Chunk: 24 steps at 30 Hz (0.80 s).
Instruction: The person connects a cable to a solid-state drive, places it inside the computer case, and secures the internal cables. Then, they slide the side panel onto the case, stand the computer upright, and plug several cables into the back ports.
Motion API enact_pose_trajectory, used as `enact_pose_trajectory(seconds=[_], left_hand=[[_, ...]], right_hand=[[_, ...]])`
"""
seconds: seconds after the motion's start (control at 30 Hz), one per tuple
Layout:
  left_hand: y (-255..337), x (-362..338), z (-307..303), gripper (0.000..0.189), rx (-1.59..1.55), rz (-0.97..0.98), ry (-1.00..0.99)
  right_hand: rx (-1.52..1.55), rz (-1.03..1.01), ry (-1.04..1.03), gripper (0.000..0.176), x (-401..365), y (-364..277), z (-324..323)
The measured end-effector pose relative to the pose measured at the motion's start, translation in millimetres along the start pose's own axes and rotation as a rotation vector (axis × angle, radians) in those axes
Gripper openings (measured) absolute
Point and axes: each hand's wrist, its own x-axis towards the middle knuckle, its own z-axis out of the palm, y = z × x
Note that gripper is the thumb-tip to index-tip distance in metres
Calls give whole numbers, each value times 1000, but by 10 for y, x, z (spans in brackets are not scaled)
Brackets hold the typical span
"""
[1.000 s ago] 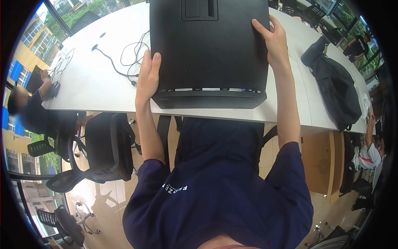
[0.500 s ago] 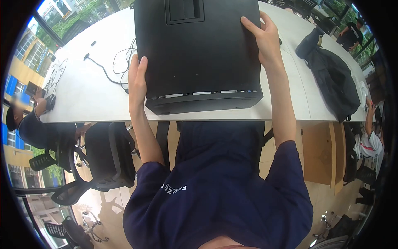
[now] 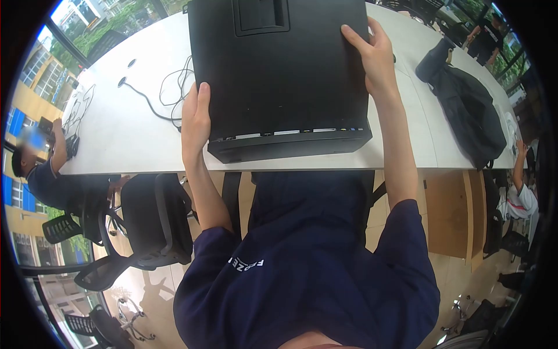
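A large black computer case (image 3: 279, 81) lies flat on the white table (image 3: 139, 136), its near face close to the front edge. The panel on top has a recessed latch toward the far end, and a row of ports or slots shows along the near edge. My left hand (image 3: 196, 119) is closed against the left side of the case, thumb at its top edge. Farther up on the right side, my right hand (image 3: 375, 58) grips the case, thumb lying on the top panel and the other fingers over the side.
Thin black cables (image 3: 148, 102) lie left of the case. On the right are a black backpack (image 3: 468, 113) and a dark bottle (image 3: 435, 60). A person (image 3: 46, 180) sits at far left beside a black chair (image 3: 152, 218). A wooden cabinet (image 3: 447, 215) stands under the table's right side.
The case and both hands appear very slightly farther right in the view. The person at far left and the standing person at upper right have shifted posture.
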Motion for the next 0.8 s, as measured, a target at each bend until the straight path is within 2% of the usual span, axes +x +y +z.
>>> enact_pose_trajectory(seconds=[0.1,0.4,0.6,0.73,0.8], left_hand=[[23,-46,-92,56,124,-27,-56],[30,-111,-95,61,201,-26,-4],[15,-107,-55,60,157,24,27],[0,-125,-59,59,180,12,45],[72,-159,-23,57,92,72,97]], right_hand=[[17,-22,-8,60,0,-25,-11],[18,-27,-38,60,50,-50,-36],[-9,-14,-13,63,22,-70,-19],[1,-74,-2,61,-25,-91,-26],[7,-105,4,60,-100,-161,-25]])
